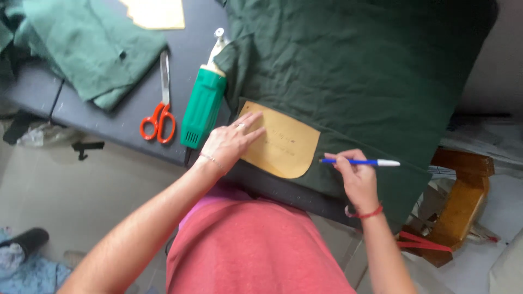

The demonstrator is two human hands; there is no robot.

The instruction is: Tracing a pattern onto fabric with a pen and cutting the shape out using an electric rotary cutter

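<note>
A tan cardboard pattern piece [289, 147] with one rounded corner lies on dark green fabric [354, 71] spread over a dark table. My left hand [231, 142] presses flat on the pattern's left end, fingers spread. My right hand [354, 174] holds a blue and white pen [362, 162], its tip at the pattern's right edge.
A green handheld electric tool [202, 106] lies left of the pattern, with orange-handled scissors [159, 117] beside it. Lighter green folded fabric [90, 46] and another tan piece [158, 13] sit at the far left. A wooden stool [463, 201] stands at the right.
</note>
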